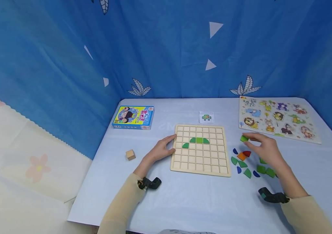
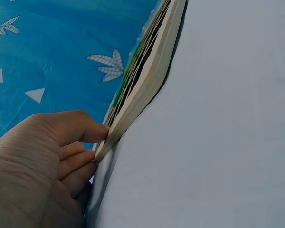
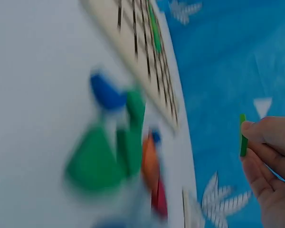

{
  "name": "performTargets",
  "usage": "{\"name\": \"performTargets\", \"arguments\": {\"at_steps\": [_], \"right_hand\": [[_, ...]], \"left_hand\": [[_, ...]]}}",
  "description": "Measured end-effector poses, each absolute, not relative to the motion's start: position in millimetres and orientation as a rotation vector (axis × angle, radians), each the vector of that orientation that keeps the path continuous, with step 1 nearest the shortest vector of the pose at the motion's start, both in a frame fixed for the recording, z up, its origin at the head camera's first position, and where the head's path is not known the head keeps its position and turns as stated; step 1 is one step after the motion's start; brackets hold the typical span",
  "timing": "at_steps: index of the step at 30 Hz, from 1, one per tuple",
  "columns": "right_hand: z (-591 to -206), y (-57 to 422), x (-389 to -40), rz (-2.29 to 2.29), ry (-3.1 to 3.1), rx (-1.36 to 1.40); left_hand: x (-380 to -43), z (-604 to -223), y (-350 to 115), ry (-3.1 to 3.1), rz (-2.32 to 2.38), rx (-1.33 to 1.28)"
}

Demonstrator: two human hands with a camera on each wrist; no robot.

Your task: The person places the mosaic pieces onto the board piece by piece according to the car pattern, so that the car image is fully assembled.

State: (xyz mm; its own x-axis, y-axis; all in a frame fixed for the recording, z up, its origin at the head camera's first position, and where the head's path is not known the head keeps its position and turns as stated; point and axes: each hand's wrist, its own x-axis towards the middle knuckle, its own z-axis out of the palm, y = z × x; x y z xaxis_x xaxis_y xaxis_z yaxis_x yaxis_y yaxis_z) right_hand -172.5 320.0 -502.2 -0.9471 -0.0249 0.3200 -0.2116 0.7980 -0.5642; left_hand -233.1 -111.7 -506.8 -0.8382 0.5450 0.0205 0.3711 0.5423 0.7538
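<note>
Fetching, apparently: right hand (image 1: 264,149) pinches green square tile (image 1: 244,138) near grid board (image 1: 200,161); left hand (image 1: 160,149) touches board's edge; next, align.

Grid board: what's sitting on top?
A green square between two green quarter-circles; a third quarter-circle sits one row nearer, to the left. Board surface beneath these pieces is covered.

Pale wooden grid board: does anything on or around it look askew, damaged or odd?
Nothing stands out. The flat green pieces sit within cells of the pale wooden grid board, no damage visible; the loose flat coloured pieces near the right hand lie scattered.
</note>
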Motion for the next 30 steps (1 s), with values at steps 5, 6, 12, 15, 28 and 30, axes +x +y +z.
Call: {"name": "performTargets", "arguments": {"at_steps": [5, 6, 12, 15, 28, 30], "right_hand": [[-457, 233, -179, 1.098, -2.714, 0.378], [-446, 215, -177, 1.131, -2.718, 0.412], [-461, 165, -194, 1.202, -2.747, 0.573], [-471, 150, -199, 1.198, -2.781, 0.623], [-488, 137, -201, 1.031, -2.777, 0.791], [-489, 137, -201, 1.008, -2.783, 0.799]], "left_hand": [[-233, -508, -113, 2.556, 1.180, 0.784], [-233, -508, -112, 2.554, 1.181, 0.780], [-233, -506, -112, 2.560, 1.163, 0.776], [-233, -506, -113, 2.559, 1.162, 0.769], [-234, -507, -114, 2.560, 1.164, 0.770], [-234, -508, -114, 2.559, 1.160, 0.763]]}}
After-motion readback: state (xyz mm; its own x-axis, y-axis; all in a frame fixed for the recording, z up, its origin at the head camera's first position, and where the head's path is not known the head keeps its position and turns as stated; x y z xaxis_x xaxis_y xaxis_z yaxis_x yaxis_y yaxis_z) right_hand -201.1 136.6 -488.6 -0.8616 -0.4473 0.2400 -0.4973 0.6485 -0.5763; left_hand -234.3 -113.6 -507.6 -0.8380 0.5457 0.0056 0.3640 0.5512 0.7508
